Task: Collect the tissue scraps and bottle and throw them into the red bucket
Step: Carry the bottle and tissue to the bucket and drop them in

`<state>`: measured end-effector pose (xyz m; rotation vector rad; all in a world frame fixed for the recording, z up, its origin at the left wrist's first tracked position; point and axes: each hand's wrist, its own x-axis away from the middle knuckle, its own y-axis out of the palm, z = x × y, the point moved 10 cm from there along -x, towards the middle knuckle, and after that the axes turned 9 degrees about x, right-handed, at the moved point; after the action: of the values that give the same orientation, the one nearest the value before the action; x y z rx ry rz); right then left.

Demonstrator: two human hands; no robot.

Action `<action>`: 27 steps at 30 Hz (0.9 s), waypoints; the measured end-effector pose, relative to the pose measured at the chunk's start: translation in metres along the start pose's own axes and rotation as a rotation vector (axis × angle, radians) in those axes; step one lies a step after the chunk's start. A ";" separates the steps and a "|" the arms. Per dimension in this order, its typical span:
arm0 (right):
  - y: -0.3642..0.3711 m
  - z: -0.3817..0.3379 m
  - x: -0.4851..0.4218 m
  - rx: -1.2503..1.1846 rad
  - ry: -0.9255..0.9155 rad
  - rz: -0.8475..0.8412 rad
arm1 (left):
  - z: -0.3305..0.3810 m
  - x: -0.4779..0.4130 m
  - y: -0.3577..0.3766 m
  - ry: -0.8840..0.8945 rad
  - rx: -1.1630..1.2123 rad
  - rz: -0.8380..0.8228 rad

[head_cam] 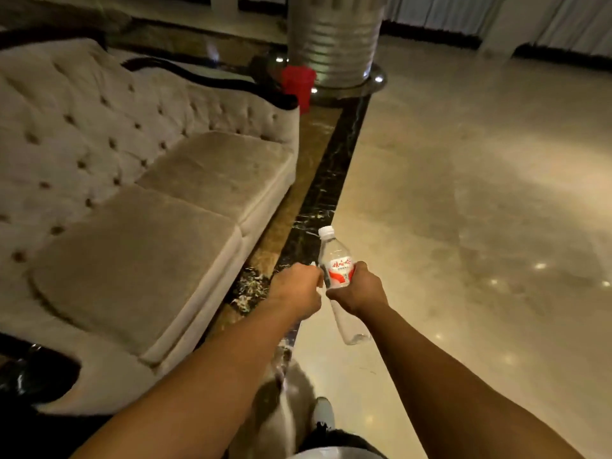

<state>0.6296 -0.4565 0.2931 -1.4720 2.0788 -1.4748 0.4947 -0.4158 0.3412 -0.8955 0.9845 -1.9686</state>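
My right hand (359,289) grips a clear plastic bottle (335,256) with a white cap and a red and white label, held out in front of me with the cap pointing away. My left hand (296,288) is closed in a fist just left of the bottle; a small white bit shows at its knuckles, and whether it holds tissue scraps I cannot tell. The red bucket (298,86) stands on the floor far ahead, past the sofa's far end and beside a round pillar.
A beige tufted sofa (132,200) runs along the left. A dark marble strip (331,167) in the glossy floor leads toward the silver pillar (334,38). Polished floor spreads to the right. My shoe (323,414) shows at the bottom.
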 end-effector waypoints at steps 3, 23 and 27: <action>-0.036 0.008 -0.061 0.020 0.025 0.015 | 0.031 -0.067 -0.014 0.037 -0.035 0.006; -0.142 -0.198 -0.558 0.072 0.062 0.041 | -0.081 -0.608 -0.178 -0.062 0.007 -0.068; -0.182 -0.239 -0.665 0.040 0.049 0.073 | -0.061 -0.738 -0.222 0.003 -0.005 -0.049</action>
<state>0.9094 0.2175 0.3165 -1.3438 2.0946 -1.5309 0.7285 0.3205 0.3176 -0.9281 0.9774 -2.0101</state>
